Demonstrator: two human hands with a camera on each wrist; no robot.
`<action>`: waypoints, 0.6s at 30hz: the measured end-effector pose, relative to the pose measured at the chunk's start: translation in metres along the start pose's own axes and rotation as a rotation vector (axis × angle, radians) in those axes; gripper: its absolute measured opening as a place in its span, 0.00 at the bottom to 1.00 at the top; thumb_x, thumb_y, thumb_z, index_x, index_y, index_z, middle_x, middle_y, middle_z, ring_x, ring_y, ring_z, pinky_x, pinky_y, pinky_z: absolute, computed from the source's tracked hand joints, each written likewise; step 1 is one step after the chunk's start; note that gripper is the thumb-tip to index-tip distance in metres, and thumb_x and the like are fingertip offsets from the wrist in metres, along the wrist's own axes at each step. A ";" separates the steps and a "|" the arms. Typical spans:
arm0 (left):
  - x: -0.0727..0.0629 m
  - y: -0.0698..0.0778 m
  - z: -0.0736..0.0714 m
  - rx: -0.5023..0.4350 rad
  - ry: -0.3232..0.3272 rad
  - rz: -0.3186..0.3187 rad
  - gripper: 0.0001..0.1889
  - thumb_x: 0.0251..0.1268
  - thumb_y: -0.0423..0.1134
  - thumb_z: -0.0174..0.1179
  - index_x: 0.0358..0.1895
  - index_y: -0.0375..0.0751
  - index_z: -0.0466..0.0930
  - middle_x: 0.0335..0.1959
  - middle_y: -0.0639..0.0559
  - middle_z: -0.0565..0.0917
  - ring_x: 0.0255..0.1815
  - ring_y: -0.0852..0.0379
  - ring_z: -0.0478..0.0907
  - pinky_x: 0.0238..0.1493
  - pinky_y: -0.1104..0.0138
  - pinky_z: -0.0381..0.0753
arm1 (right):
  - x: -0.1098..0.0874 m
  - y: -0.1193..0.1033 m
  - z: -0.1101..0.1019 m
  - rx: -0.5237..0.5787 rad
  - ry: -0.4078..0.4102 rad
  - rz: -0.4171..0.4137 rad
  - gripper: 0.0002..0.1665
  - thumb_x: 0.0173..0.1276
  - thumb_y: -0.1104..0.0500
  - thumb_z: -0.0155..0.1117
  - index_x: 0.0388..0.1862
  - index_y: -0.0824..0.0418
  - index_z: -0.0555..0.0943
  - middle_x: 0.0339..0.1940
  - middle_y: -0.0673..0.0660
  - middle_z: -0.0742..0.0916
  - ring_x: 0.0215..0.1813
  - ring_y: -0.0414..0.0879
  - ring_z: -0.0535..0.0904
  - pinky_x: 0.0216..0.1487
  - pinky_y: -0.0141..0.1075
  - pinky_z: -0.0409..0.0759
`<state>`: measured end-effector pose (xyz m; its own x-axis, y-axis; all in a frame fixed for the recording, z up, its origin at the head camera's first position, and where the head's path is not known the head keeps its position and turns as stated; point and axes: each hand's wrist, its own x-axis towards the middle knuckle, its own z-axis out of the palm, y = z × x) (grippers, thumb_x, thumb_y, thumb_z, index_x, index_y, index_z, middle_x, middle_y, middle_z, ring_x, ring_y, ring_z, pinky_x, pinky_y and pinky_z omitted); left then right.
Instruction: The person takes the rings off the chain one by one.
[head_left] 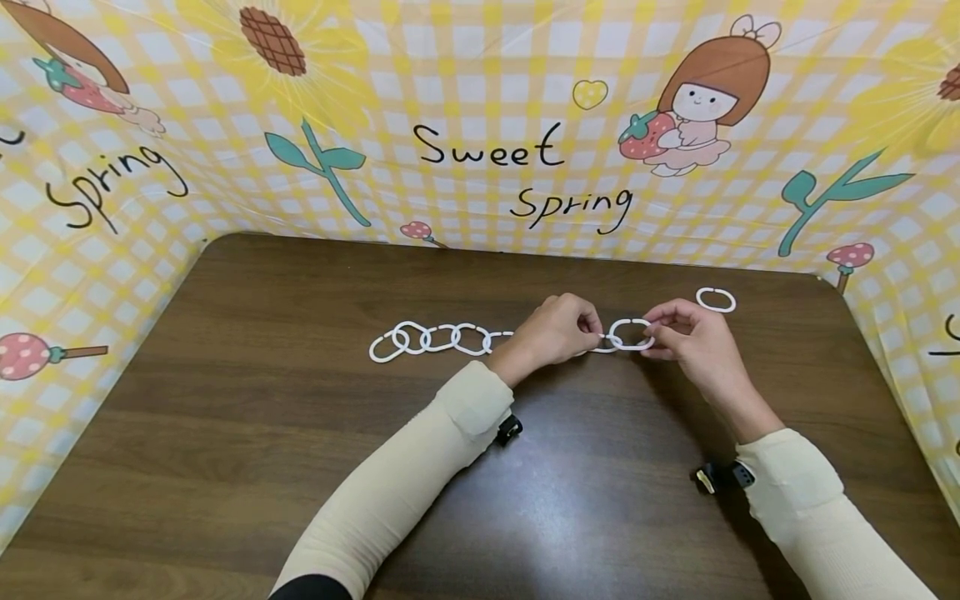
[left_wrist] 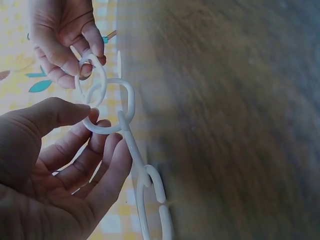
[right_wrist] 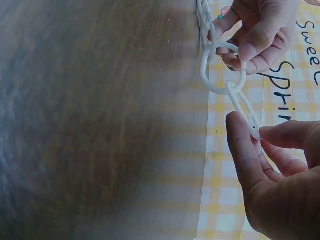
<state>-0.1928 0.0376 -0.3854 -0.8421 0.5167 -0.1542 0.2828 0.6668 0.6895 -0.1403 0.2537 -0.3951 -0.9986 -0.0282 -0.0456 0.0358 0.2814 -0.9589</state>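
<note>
A chain of several white plastic links (head_left: pixel 470 339) stretches across the brown table. My left hand (head_left: pixel 555 329) pinches the chain's last-but-one link (left_wrist: pixel 131 100) between thumb and fingers. The end link (head_left: pixel 632 322) hooks through that one, and my right hand (head_left: pixel 686 333) pinches its far side. In the right wrist view the end link (right_wrist: pixel 244 107) hangs between the two hands, joined to the link the left thumb presses. The left hand hides part of the chain in the head view. Behind the right hand a loose white link (head_left: pixel 716 300) lies on the table.
The wooden table (head_left: pixel 300 467) runs back to a yellow checked cloth (head_left: pixel 480 92) that stands like a wall behind it and at both sides. Small black cameras (head_left: pixel 510 429) sit at the wrists, over cream sleeves.
</note>
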 end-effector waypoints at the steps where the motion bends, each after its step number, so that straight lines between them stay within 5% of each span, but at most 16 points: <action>1: 0.000 0.000 0.000 -0.004 0.000 0.001 0.03 0.69 0.36 0.65 0.38 0.46 0.88 0.28 0.58 0.85 0.29 0.62 0.76 0.35 0.73 0.72 | 0.000 0.000 0.000 -0.001 0.000 0.001 0.12 0.75 0.73 0.59 0.52 0.81 0.76 0.33 0.48 0.86 0.35 0.34 0.86 0.38 0.32 0.89; 18: 0.002 -0.001 0.000 -0.074 0.007 0.021 0.06 0.66 0.29 0.63 0.41 0.42 0.88 0.28 0.55 0.83 0.26 0.63 0.76 0.33 0.74 0.73 | 0.000 0.000 -0.001 -0.013 0.019 0.016 0.12 0.77 0.71 0.58 0.54 0.80 0.77 0.33 0.46 0.86 0.35 0.35 0.86 0.38 0.33 0.89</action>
<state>-0.1952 0.0380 -0.3866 -0.8395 0.5264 -0.1348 0.2657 0.6140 0.7432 -0.1402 0.2545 -0.3949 -0.9984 -0.0055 -0.0556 0.0516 0.2938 -0.9545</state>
